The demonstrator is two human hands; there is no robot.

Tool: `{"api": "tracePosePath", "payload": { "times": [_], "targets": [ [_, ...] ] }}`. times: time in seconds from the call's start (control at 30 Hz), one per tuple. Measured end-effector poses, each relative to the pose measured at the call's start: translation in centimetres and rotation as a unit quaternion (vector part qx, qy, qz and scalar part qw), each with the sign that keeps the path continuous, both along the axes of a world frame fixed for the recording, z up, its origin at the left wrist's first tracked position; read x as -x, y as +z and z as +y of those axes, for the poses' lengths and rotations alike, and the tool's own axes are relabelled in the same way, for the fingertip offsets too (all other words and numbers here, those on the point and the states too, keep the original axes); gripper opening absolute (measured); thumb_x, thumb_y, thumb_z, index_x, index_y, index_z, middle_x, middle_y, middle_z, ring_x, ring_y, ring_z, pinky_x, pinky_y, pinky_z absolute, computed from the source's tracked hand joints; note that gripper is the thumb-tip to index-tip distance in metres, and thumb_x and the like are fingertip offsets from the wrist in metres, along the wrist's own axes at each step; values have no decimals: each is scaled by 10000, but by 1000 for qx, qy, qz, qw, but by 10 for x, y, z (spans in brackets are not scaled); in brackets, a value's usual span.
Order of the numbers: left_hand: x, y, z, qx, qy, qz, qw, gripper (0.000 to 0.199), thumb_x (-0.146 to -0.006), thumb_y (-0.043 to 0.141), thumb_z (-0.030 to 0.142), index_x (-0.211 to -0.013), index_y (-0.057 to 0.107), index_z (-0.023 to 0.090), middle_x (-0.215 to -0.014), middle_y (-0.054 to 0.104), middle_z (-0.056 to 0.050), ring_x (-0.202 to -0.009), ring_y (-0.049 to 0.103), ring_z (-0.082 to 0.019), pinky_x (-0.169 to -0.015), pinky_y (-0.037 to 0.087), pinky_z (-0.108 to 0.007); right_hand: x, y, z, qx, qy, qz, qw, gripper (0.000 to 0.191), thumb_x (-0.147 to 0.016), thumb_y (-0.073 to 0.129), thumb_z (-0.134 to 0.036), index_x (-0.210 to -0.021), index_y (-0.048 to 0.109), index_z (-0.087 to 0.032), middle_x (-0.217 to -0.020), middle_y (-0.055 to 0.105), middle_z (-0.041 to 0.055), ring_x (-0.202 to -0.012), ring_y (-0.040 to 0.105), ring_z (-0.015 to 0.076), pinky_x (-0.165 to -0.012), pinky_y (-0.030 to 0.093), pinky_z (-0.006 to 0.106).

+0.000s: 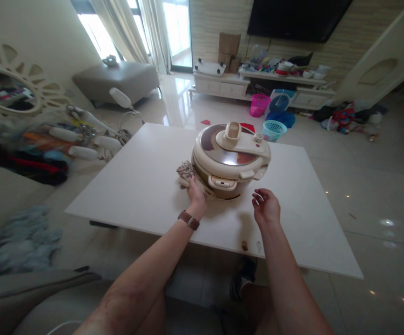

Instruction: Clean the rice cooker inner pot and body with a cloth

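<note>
we are finding the white table (132, 186) bearing the load, its flat top holding the cooker (232, 163) level. the cooker is standing upright near the middle, lid on, lying within easy range of both hands. the right hand (266, 209) is hanging just beside its near right side, fingers loosely curled and holding nothing that we are seeing. the left hand (195, 190) is gripping a bunched cloth (185, 170) against the cooker's left side; we are judging that the bunching is giving the fingers a pad to press with.

the cooker's far side and inside are lying out of sight. the cloth is obscuring some left fingers, and we are not making out where it is ending along the base. by the near edge, a brown bit (244, 245) and a clear bit (259, 246) are defying identification.
</note>
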State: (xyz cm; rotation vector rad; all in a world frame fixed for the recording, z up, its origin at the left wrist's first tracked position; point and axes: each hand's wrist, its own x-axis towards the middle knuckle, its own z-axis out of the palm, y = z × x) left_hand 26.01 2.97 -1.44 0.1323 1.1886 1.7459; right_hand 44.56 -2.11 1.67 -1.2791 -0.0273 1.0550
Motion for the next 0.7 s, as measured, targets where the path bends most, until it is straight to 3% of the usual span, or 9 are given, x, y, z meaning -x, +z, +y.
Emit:
{"api": "tracePosePath", "payload": {
  "times": [0.1,0.2,0.27,0.37,0.4,0.43,0.5,0.57,0.7],
  "targets": [
    [4,5,8,-86,4,137,987,351,-993,575,328,-1301,687,203,-1405,709,-74,-1404,600,-179,-1242,420,-330,3,-2,1,-5,5,-1,1000,41,-669,640,-151,-660,636,-190,-695,671,-26,-631,595,83,-579,411,219],
    [12,14,9,-161,-31,323,932,375,-999,559,388,-1290,705,203,-1363,726,-94,-1395,606,-218,-1249,419,-382,6,-4,0,-7,12,-5,1000,38,-656,651,-159,-660,639,-195,-698,678,-28,-627,598,84,-570,415,216],
    [17,23,6,-212,-84,485,845,388,-987,577,451,-1250,734,212,-1361,724,-111,-1430,573,-267,-1271,388,-457,7,-6,0,-3,15,-9,1000,40,-649,653,-162,-657,639,-198,-697,681,-29,-625,599,86,-566,419,216],
    [22,39,-1,-267,-171,676,666,409,-953,618,542,-1167,778,232,-1409,699,-127,-1525,461,-338,-1334,237,-560,8,-8,0,3,19,-12,1000,47,-640,654,-161,-653,635,-201,-691,683,-27,-630,605,90,-567,423,217],
    [22,44,-3,-277,-182,707,625,425,-954,614,558,-1172,779,233,-1431,688,-129,-1549,428,-347,-1347,186,-574,8,-8,0,5,19,-13,1000,48,-637,655,-160,-651,633,-201,-689,683,-27,-633,607,91,-569,425,216],
    [23,47,-3,-284,-180,721,606,443,-966,594,562,-1202,771,231,-1455,675,-128,-1567,404,-345,-1353,152,-577,7,-9,0,6,19,-14,1000,50,-635,658,-161,-651,633,-201,-689,684,-27,-635,608,90,-570,425,214],
    [23,49,1,-294,-153,711,621,464,-1005,538,535,-1281,739,221,-1495,650,-125,-1587,380,-321,-1356,155,-558,6,-9,0,2,18,-15,1000,50,-632,664,-163,-652,637,-200,-691,685,-28,-638,610,88,-570,427,208],
    [25,45,11,-297,-116,661,679,454,-1016,526,497,-1312,724,216,-1507,644,-118,-1591,377,-296,-1348,205,-526,5,-9,-1,-3,19,-15,1000,48,-631,668,-165,-654,643,-198,-692,685,-28,-636,610,87,-565,426,201],
    [28,26,34,-209,-37,434,876,385,-971,577,448,-1191,756,188,-1304,750,-114,-1428,575,-284,-1257,401,-468,2,-9,-3,-3,20,-14,1000,47,-624,670,-172,-651,643,-198,-685,682,-27,-630,608,87,-551,425,193]
  ]
}}
